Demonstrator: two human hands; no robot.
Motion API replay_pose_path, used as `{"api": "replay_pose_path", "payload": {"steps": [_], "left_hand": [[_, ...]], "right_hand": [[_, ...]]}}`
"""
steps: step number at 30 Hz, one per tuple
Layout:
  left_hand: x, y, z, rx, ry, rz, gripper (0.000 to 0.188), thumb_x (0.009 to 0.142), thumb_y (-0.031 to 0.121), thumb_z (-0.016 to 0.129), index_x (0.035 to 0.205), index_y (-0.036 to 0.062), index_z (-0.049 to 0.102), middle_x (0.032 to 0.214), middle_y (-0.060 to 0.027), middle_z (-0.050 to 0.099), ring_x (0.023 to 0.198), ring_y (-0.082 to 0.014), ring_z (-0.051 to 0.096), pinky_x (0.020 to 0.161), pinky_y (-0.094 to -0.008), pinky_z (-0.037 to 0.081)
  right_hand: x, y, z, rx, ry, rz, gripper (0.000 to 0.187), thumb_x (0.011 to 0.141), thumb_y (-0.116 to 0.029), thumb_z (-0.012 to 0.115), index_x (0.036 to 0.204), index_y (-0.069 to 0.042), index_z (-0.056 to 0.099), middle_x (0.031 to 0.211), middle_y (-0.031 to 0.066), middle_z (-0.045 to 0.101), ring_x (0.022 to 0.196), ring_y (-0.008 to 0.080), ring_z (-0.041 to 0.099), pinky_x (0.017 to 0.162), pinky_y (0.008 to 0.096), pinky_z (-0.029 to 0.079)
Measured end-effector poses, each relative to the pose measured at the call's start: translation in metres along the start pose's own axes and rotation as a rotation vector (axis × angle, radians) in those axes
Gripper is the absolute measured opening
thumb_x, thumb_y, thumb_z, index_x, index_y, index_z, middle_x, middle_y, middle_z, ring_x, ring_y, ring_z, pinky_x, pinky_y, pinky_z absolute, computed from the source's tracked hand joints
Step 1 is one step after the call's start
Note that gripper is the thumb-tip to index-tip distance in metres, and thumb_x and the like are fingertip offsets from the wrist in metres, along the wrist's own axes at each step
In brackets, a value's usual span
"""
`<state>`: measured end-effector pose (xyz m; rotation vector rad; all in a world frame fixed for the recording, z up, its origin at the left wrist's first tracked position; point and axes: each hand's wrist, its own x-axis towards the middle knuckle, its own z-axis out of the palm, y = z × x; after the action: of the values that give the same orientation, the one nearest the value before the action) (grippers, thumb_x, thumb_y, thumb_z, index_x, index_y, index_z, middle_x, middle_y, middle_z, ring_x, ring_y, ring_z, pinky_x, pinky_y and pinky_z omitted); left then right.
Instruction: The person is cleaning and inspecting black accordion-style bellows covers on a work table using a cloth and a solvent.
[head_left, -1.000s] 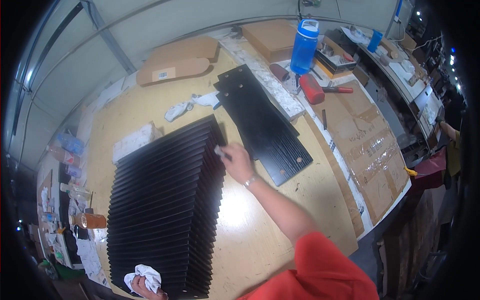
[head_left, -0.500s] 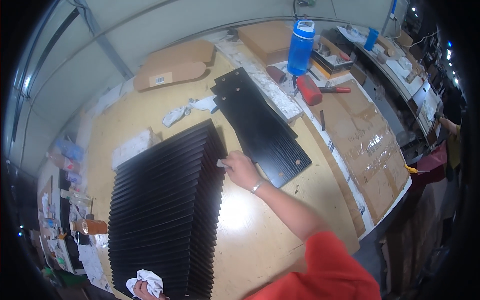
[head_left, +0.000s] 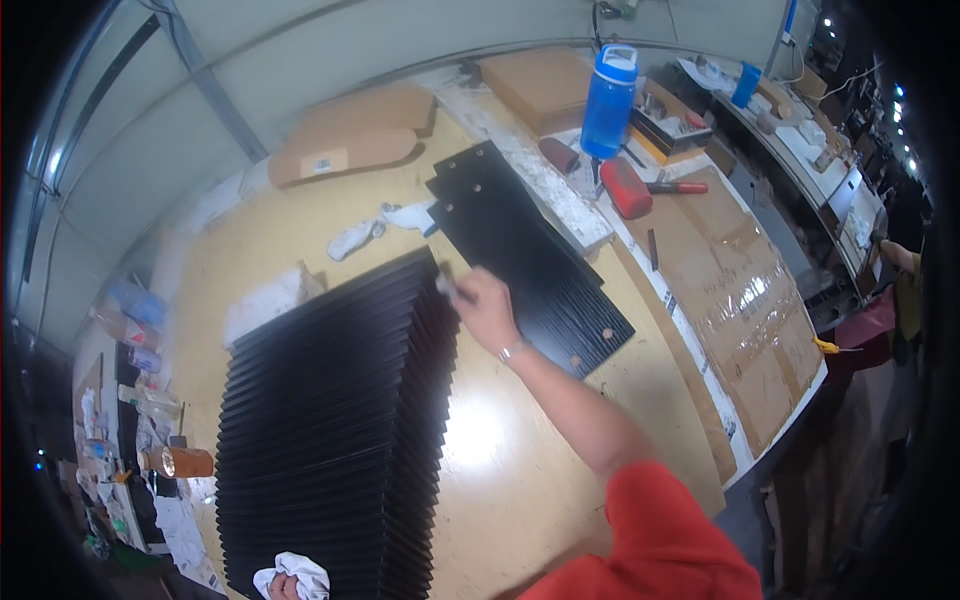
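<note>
A big black pleated bellows lies across the wooden table, its folded side edge facing right. My right hand is closed at the far right edge of these pleats, pinching a small greyish-white piece, perhaps a wad of cloth; its kind is not clear. At the near end of the bellows, my left hand grips a crumpled white cloth resting against the pleats. Most of that hand is hidden by the cloth and the picture's edge. Beyond my right hand lie flat black panels with holes.
Right of the panels, a red mallet and a blue bottle stand near a taped cardboard sheet. White rags and a white block lie behind the bellows. Bottles line the left side. Another person's hand shows far right.
My right hand has moved away from me along the bellows' right edge, with the small piece still pinched. My left hand stays on the cloth. The view has shifted slightly.
</note>
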<state>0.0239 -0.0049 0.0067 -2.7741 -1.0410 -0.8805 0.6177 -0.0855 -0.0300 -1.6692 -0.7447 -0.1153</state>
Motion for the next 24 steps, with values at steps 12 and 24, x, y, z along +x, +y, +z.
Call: {"api": "replay_pose_path", "payload": {"steps": [12, 24], "left_hand": [[0.000, 0.001, 0.004, -0.047, -0.010, -0.085, 0.065, 0.085, 0.057, 0.060, 0.112, -0.0023, 0.061, 0.115, -0.0201, 0.055, 0.111, -0.0383, 0.050, 0.096, -0.0508, 0.039], [0.009, 0.009, 0.003, -0.011, 0.038, 0.032, 0.060, 0.090, 0.054, 0.055, 0.110, -0.0021, 0.063, 0.114, -0.0210, 0.058, 0.108, -0.0390, 0.052, 0.095, -0.0506, 0.040]], "right_hand": [[0.037, -0.001, 0.010, -0.034, 0.182, 0.116, 0.018, 0.072, -0.003, 0.072, 0.089, 0.002, 0.071, 0.075, 0.0179, 0.059, 0.068, 0.0342, 0.061, 0.064, 0.0394, 0.048], [0.042, -0.012, 0.013, 0.143, 0.238, 0.381, 0.022, 0.075, -0.013, 0.075, 0.087, 0.005, 0.070, 0.080, 0.0201, 0.070, 0.071, 0.0283, 0.070, 0.068, 0.0349, 0.053]]}}
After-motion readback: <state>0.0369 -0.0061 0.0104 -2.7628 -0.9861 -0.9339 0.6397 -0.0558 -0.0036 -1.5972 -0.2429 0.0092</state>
